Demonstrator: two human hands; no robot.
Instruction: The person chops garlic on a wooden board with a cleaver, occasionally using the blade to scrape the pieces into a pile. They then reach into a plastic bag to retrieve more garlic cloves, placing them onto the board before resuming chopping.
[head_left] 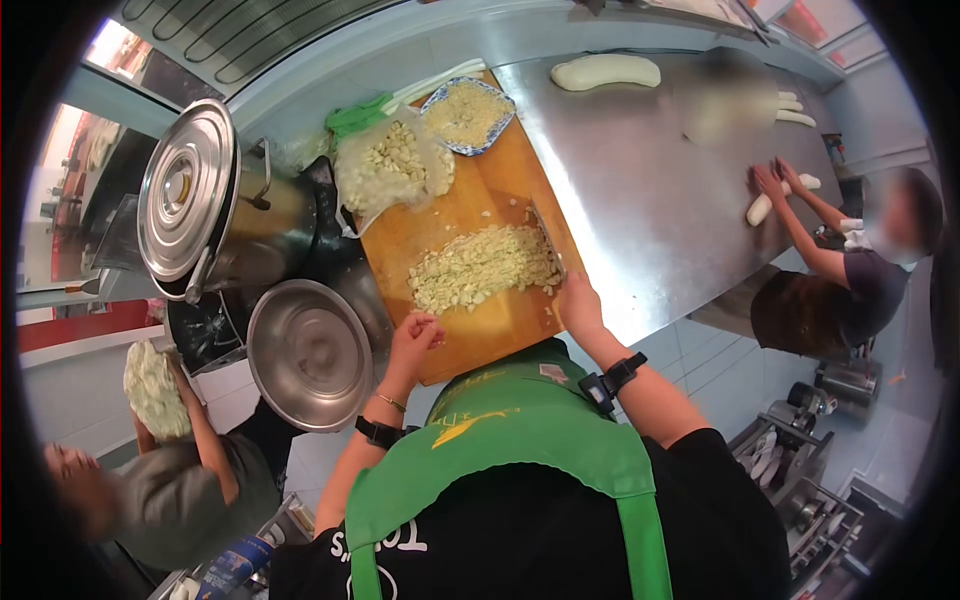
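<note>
My right hand [578,305] is closed round the handle of a kitchen knife [546,238], whose blade stands along the right end of a long heap of chopped garlic [480,268]. The heap lies on a wooden cutting board [470,345]. My left hand [415,338] hovers at the board's near left side, fingers curled in and nothing visible in them, apart from the garlic. Beyond the heap sits an open plastic bag of peeled garlic cloves [395,165]. A blue-and-white plate [512,112] at the board's far end holds finely minced garlic.
Left of the board stand a large lidded steel pot [270,225] and a steel basin [310,355]. A steel table [620,180] adjoins on the right, with a dough roll [606,72]. One co-worker handles dough [765,205] there; another at left holds a pale mass [155,390].
</note>
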